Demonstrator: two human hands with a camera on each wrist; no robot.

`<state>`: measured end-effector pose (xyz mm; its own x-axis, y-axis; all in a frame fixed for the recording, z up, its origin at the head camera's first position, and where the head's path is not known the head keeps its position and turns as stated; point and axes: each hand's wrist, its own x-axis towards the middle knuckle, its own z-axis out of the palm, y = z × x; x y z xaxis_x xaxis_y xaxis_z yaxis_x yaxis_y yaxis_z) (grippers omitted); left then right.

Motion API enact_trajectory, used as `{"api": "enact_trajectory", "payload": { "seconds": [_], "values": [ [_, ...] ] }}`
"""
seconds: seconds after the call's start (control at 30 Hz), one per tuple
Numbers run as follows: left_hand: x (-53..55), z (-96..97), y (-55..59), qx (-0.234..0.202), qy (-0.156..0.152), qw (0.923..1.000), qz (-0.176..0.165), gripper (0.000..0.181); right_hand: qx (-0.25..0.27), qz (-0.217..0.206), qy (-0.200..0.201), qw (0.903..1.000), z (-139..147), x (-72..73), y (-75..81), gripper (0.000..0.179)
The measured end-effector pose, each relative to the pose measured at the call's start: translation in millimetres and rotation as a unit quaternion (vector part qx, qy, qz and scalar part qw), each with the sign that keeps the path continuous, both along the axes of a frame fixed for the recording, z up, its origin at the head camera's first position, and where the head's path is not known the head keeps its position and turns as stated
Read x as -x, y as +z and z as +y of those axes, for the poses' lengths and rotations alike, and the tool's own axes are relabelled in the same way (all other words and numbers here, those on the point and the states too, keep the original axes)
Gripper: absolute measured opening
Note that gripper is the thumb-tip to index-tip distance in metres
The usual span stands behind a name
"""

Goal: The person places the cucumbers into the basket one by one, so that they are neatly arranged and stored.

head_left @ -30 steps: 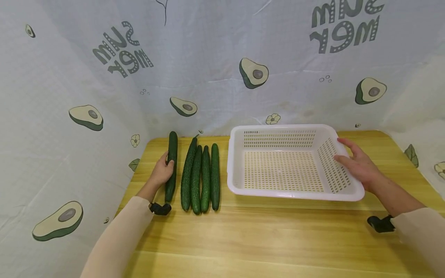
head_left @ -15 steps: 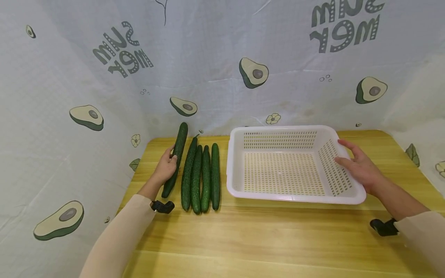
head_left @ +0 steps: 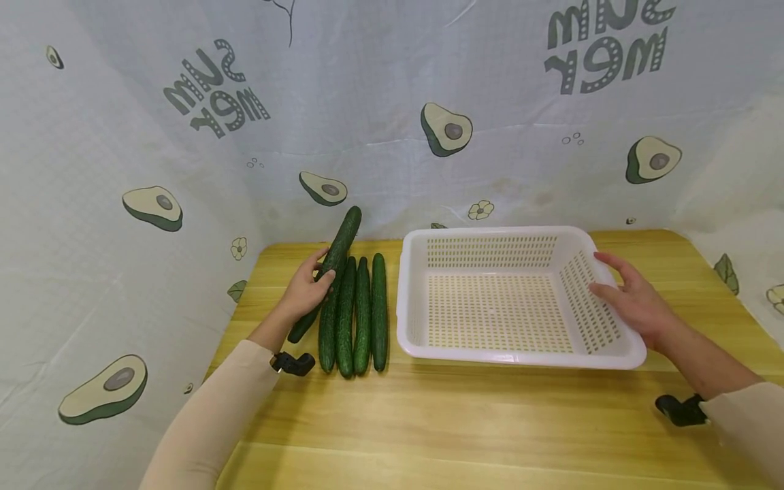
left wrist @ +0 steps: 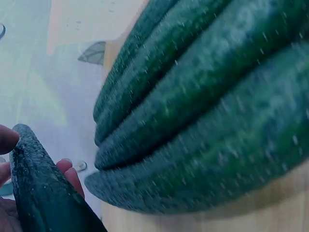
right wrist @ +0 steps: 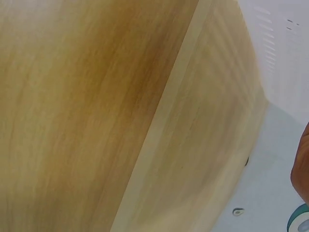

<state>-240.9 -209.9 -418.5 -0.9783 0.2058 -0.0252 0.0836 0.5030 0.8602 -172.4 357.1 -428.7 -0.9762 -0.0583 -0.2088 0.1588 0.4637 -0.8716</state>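
Note:
In the head view my left hand (head_left: 309,289) grips a dark green cucumber (head_left: 344,235), fingers and thumb around its middle. That cucumber leans with its far end up to the right and overlaps the leftmost of several cucumbers (head_left: 363,316) lying side by side on the table. The left wrist view shows the held cucumber (left wrist: 41,183) beside the row of bumpy cucumbers (left wrist: 203,125). On the right, my right hand (head_left: 637,303) holds the right rim of a white slotted plastic basket (head_left: 514,357), thumb inside the wall. Nothing lies in the basket. Only the hand's edge (right wrist: 301,169) shows in the right wrist view.
The wooden table (head_left: 453,422) runs toward me in front of the basket and cucumbers. Behind it and to the left hangs a pale curtain (head_left: 380,88) printed with avocados and lettering, close to the table's far edge.
My left hand has moved right with the cucumber, which now tilts over the row's left side. The basket has shifted slightly toward me with my right hand still on its rim.

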Motion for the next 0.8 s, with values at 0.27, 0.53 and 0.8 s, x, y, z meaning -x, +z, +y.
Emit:
{"api": "enact_trajectory", "payload": {
  "seconds": [0.27, 0.53, 0.8],
  "values": [
    [-4.4, 18.1, 12.4, 0.067, -0.039, 0.9948, 0.065, 0.063, 0.004, -0.006, -0.001, 1.0, -3, -6.4, -0.4, 0.071],
    [-10.7, 44.5, 30.4, 0.123, -0.095, 0.979, 0.132, 0.063, 0.008, -0.005, 0.0, 1.0, -8, -12.5, -0.6, 0.07],
    [-10.2, 73.3, 45.8, 0.188, -0.17, 0.947, 0.197, 0.052, 0.004, -0.007, -0.001, 1.0, -10, -16.3, 0.0, 0.069]
  ]
}}
